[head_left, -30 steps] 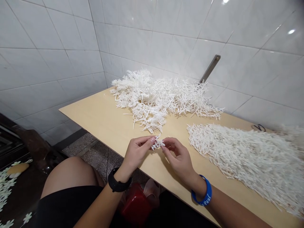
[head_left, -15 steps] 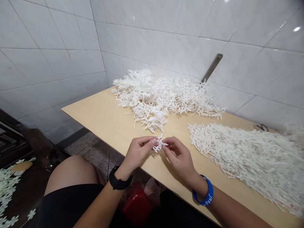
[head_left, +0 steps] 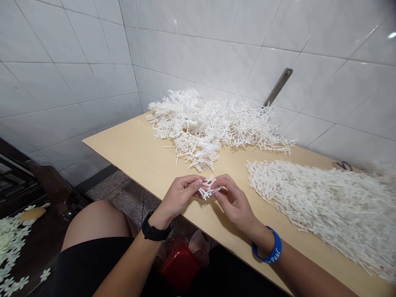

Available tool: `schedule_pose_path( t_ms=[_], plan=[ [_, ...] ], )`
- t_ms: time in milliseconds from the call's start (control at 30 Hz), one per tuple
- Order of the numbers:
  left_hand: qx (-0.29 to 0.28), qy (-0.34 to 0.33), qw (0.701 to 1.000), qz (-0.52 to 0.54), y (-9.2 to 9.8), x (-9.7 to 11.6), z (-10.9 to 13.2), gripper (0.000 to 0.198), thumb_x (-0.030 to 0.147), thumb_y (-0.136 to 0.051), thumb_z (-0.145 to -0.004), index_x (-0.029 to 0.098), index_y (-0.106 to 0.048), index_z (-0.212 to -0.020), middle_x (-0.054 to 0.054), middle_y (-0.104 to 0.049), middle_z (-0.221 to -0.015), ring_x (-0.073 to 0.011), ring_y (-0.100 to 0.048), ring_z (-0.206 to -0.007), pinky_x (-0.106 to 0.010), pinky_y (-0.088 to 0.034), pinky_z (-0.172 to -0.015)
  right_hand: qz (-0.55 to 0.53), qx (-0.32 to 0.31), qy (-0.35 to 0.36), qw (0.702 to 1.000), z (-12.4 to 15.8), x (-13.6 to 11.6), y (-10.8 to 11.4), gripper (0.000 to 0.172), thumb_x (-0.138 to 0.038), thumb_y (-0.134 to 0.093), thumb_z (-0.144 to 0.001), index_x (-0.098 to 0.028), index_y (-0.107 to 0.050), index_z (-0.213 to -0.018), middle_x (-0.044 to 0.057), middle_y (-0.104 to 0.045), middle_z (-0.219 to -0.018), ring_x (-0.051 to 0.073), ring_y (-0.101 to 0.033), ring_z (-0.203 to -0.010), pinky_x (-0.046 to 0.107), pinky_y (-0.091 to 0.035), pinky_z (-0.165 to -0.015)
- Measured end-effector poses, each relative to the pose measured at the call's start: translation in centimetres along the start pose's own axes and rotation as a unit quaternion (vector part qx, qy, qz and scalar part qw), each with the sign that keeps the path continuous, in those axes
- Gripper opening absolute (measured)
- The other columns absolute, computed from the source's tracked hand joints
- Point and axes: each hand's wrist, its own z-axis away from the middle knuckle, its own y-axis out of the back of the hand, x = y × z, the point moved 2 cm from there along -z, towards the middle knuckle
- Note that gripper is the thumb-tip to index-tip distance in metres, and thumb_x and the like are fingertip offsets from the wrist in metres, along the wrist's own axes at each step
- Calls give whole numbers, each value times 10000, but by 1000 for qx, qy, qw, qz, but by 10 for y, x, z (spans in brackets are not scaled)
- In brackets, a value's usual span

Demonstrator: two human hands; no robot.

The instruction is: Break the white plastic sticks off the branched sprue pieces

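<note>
Between my two hands is a small white branched plastic sprig [head_left: 209,190], held just above the front edge of the table. My left hand [head_left: 182,193], with a black band on its wrist, pinches the sprig's left side between thumb and fingers. On the other side, my right hand [head_left: 234,202], wearing a blue wristband, has its thumb and fingertips closed on the sprig's right side. Beyond the hands lies a tangled heap of white branched pieces [head_left: 213,123]. To the right spreads a wide pile of loose, short white pieces [head_left: 318,206].
The light wooden tabletop [head_left: 123,142] meets a tiled wall [head_left: 198,53]. A metal bar [head_left: 278,87] stands behind the heap. Below are a red stool-like object [head_left: 181,264] and my knee. Pale flower-shaped pieces [head_left: 10,247] lie on a dark surface at lower left.
Both hands stay at nearly the same place. The sprig has turned slightly and its branches look more spread, with the right fingers shifted a little on it.
</note>
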Motion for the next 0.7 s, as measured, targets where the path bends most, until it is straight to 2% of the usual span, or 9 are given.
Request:
schedule_pose_path(
  t_ms=[167,267,400,567,700],
  plan=[
    [-12,61,994,87,-1,2,2,318,378,-782,-726,109,-737,-891,-58,-719,-730,-144,-654,-610,-263,-541,-611,-57,-6,-5,998,-1,0,0,132,-330,-528,-951,-249,-630,-936,47,-529,-949,195,-557,-900,320,-495,-750],
    [-14,58,994,97,-2,4,2,297,373,-791,-717,102,-739,-827,-44,-694,-709,-120,-632,-617,-234,-527,-620,-79,6,-5,997,0,1,0,189,-390,-559,-935,-244,-657,-868,43,-534,-925,193,-561,-875,323,-492,-746],
    [-3,57,995,84,-1,3,1,303,375,-809,-704,120,-728,-847,-27,-691,-709,-103,-623,-632,-199,-504,-613,-133,-6,-15,991,3,5,0,127,-320,-590,-931,-259,-688,-878,17,-555,-840,161,-561,-777,300,-466,-709],
    [-31,68,989,126,-2,3,1,293,374,-809,-711,131,-726,-852,-22,-699,-722,-99,-641,-621,-197,-509,-611,-212,-12,-31,977,3,8,-1,96,-323,-623,-916,-265,-700,-906,8,-589,-833,139,-588,-717,291,-480,-683],
    [-39,73,988,131,-1,4,0,267,354,-804,-722,126,-729,-838,-22,-697,-722,-95,-646,-621,-180,-502,-592,-245,-4,-74,967,5,12,-2,68,-315,-661,-894,-266,-706,-909,-5,-630,-743,119,-578,-658,256,-469,-632]
  ],
)
